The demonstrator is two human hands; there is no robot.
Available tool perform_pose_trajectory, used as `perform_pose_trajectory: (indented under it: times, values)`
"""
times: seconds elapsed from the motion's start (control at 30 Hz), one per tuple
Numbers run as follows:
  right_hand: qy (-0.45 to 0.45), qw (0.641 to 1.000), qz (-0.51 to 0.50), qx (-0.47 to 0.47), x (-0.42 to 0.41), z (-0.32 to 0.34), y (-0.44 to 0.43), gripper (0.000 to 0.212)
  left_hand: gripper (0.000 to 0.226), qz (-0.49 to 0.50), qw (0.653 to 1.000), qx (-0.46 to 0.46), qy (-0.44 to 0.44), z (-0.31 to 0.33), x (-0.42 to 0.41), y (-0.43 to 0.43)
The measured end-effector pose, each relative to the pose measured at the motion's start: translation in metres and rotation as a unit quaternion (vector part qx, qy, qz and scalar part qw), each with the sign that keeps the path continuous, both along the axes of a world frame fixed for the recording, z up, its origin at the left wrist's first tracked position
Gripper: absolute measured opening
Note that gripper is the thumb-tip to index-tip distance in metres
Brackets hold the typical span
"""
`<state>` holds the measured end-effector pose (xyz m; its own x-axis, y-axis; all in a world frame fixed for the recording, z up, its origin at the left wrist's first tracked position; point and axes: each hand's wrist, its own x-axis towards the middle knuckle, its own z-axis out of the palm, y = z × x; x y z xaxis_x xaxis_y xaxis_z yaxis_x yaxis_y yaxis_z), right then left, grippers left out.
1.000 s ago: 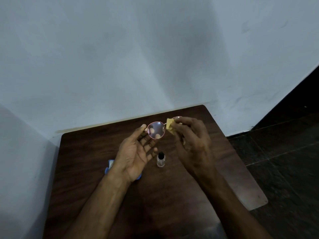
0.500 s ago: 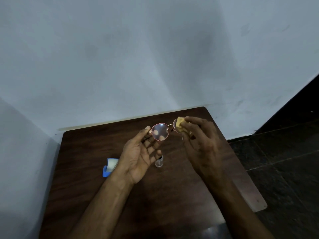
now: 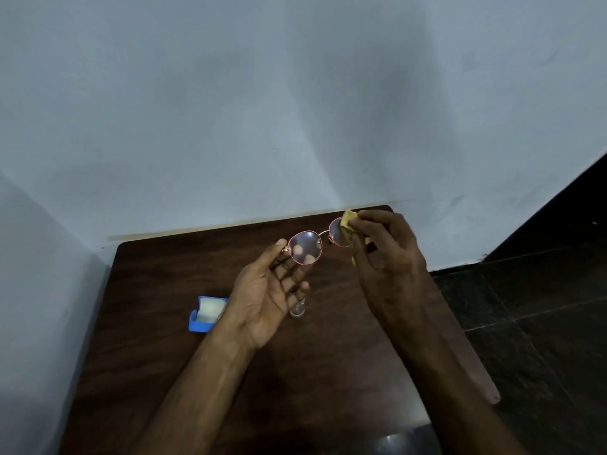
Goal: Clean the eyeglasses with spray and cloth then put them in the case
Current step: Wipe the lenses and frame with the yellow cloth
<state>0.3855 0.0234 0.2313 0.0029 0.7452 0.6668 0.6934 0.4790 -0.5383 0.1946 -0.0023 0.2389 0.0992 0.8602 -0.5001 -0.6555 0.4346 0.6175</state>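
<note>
Glasses (image 3: pixel 317 245) held up over table (image 3: pixel 170 277). Left hand (image 3: pixel 267 293) pinches frame end, other fingers loose behind lens, likely steadying. Right hand (image 3: pixel 387 254) pinches cloth (image 3: pixel 348 221) around far lens, apparently wiping. Spray (image 3: pixel 297 311), open case (image 3: pixel 207 314) wait below.

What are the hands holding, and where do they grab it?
The left hand holds the eyeglasses by the frame's outer corner; the right hand pinches the yellow cloth on the other lens.
</note>
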Motion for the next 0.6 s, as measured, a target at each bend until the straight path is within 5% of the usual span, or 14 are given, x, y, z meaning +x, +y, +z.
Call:
perform_pose_trajectory:
  times: [0.13, 0.3, 0.5, 0.6]
  values:
    - [-0.062, 0.997, 0.048, 0.001, -0.007, -0.011, -0.009, 0.021, 0.015, 0.005, 1.000, -0.001, 0.008, 0.000, 0.002, 0.000]
    - [0.005, 1.000, -0.005, -0.026, -0.001, -0.007, 0.000, 0.023, 0.011, 0.002, 1.000, -0.001, 0.011, -0.005, 0.000, -0.002]
    - [-0.067, 0.996, 0.060, -0.006, -0.013, -0.010, -0.005, 0.025, 0.014, 0.016, 1.000, 0.004, 0.014, -0.002, -0.003, 0.001]
    - [-0.035, 0.998, 0.044, -0.024, -0.006, -0.017, -0.005, 0.023, 0.013, 0.014, 1.000, 0.004, 0.017, -0.001, -0.003, -0.001]
